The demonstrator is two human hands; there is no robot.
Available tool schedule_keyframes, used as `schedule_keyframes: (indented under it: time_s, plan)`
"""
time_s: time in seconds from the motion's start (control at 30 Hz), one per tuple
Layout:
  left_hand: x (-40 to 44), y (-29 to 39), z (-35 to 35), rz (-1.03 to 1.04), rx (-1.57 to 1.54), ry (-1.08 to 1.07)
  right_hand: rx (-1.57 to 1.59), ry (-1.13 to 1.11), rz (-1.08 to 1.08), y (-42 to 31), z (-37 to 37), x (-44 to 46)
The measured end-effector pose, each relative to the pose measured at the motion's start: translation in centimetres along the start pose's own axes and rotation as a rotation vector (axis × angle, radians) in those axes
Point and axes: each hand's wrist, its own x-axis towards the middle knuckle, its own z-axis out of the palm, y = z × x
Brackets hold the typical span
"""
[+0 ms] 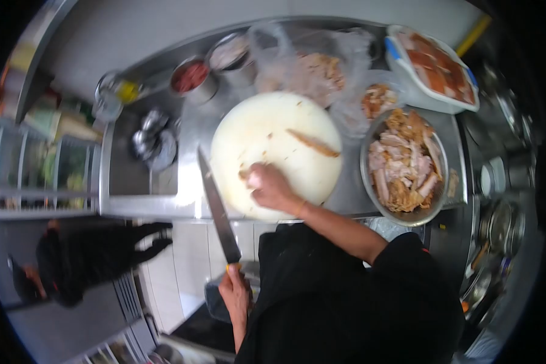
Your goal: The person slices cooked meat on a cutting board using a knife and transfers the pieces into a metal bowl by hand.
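Note:
My left hand is closed round the handle of a long kitchen knife. The knife points away from me, its tip beside the left rim of a round white cutting board. Over the near part of the board is my right hand, fingers curled in and somewhat blurred. Small brown scraps lie at its fingertips; whatever it may hold is hidden. A long brown strip of meat rests on the board's right side. Right of the board, a metal bowl holds cut, browned meat pieces.
Behind the board are a metal container of red meat, another metal container and plastic bags of meat. A white tub with orange-brown pieces stands back right. Left is a sink. Another person stands lower left.

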Motion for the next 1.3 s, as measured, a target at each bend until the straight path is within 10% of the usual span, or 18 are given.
schedule_keyframes:
  time_s: [0.33, 0.47, 0.53, 0.63, 0.77, 0.97, 1.3]
  plan:
    - [2.8, 2.3, 1.0, 0.02, -0.077, -0.041, -0.1, -0.225, 0.036, -0.8, 1.6, 1.2]
    - [3.4, 3.1, 1.8, 0.038, -0.091, -0.028, 0.176, 0.057, 0.251, 0.5, -4.7, 0.6]
    - [3.5, 2.9, 2.1, 0.024, -0.104, -0.01, -0.135, 0.387, 0.075, 5.4, -11.1, 0.3]
    - [2.6, 3.5, 3.1, 0.003, -0.086, 0.003, -0.339, 0.655, 0.407, 9.7, -23.9, 1.2]
    - [3.6, 0.5, 4.4, 0.046, -0.082, -0.064, -0.604, 0.597, 0.549, 16.7, -34.0, 4.4]
    - [2.7, -0.8, 4.5, 0.081, 0.252, -0.075, -0.511, 0.448, 0.015, 12.5, -26.1, 4.4]
    - [2.8, 0.7, 3.1, 0.023, 0.358, -0.179, -0.489, -0.128, 0.008, 7.9, -14.4, 2.4]
